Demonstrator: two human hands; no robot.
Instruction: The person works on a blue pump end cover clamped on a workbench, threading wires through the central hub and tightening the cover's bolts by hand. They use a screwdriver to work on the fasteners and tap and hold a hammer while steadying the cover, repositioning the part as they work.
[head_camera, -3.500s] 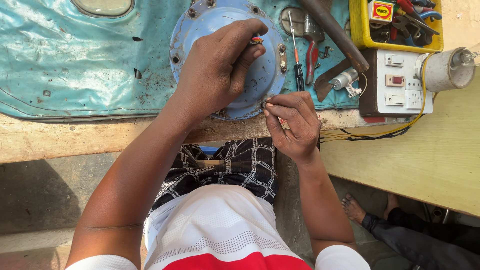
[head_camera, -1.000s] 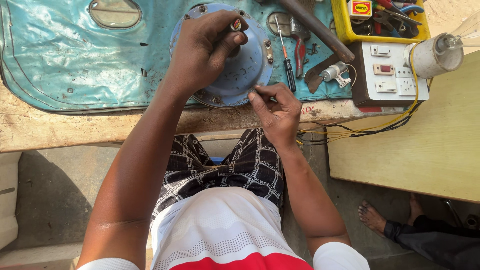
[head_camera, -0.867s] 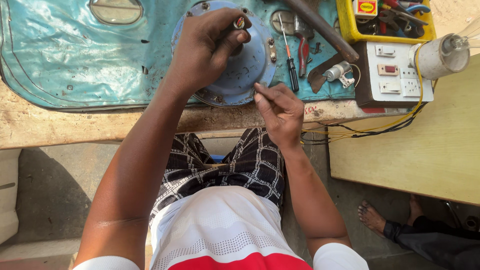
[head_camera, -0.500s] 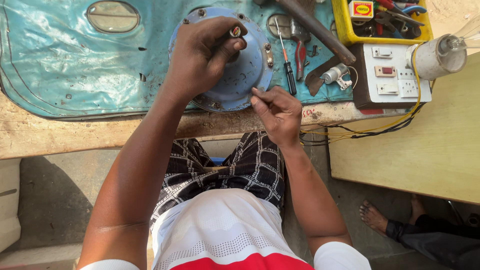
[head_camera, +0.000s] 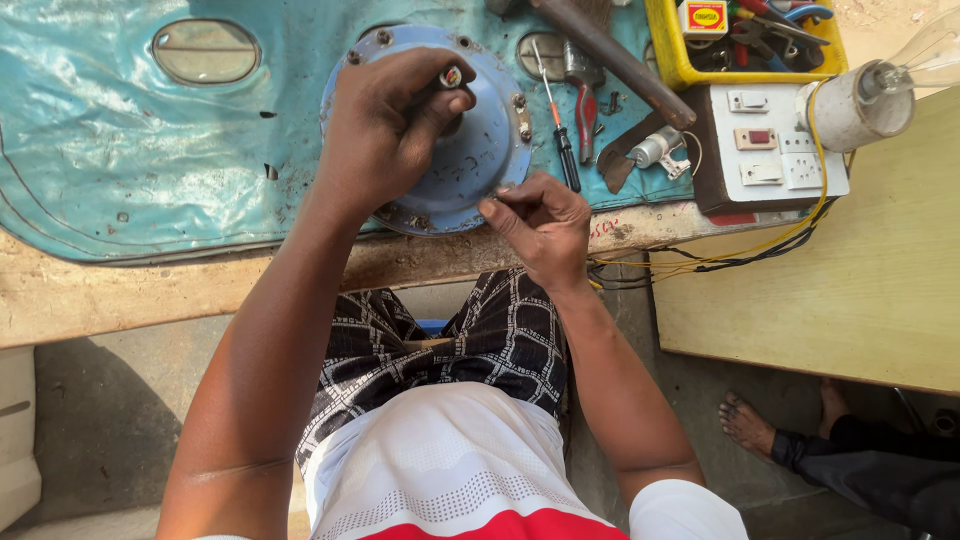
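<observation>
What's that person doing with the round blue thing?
A person sits at a workbench covered with a teal sheet. Their left hand grips the middle of a round blue metal housing, fingers around a small cylindrical part. Their right hand pinches something tiny at its near rim. A screwdriver and pliers lie beside it.

Right hand (head_camera: 540, 225) nearer blue housing (head_camera: 490, 150) (slightly)

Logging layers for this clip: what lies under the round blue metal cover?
The round blue cover rests on a turquoise sheet spread over the wooden bench. The left hand grips its centre, the right hand is at its rim. Anything directly beneath it is hidden.
</observation>
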